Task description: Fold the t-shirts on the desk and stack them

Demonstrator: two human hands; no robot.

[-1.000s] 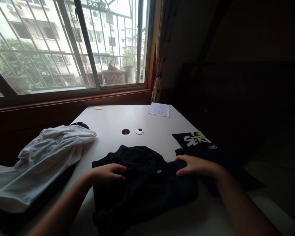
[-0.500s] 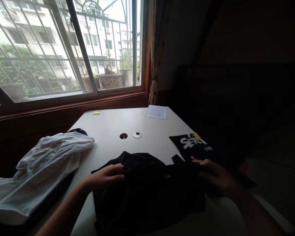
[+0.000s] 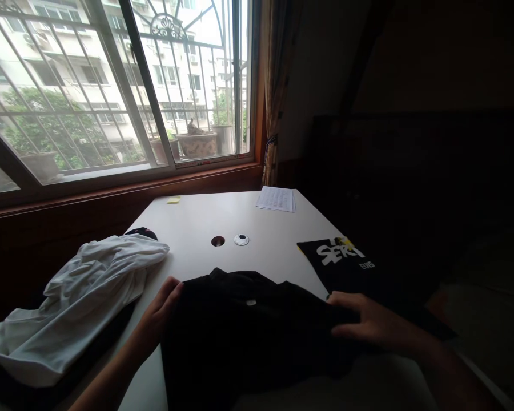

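A black garment (image 3: 248, 337) lies spread on the white table (image 3: 205, 220) right in front of me. My left hand (image 3: 160, 314) grips its left edge, thumb up at the corner and fingers tucked against the cloth. My right hand (image 3: 370, 324) lies on the garment's right edge with fingers stretched toward the left, pressing the fabric. A small white tag or button (image 3: 251, 302) shows near the garment's top middle.
A crumpled white shirt (image 3: 72, 302) lies at the left over something dark. A black item with white lettering (image 3: 346, 262) sits at the right edge. Farther back are a cable hole (image 3: 217, 241), its white cap (image 3: 241, 240), a paper sheet (image 3: 276, 199) and a yellow note (image 3: 173, 200).
My left hand slid from on top of the garment out to its left edge. My right hand shifted right and down along the right edge. The cloth now lies flatter and wider.
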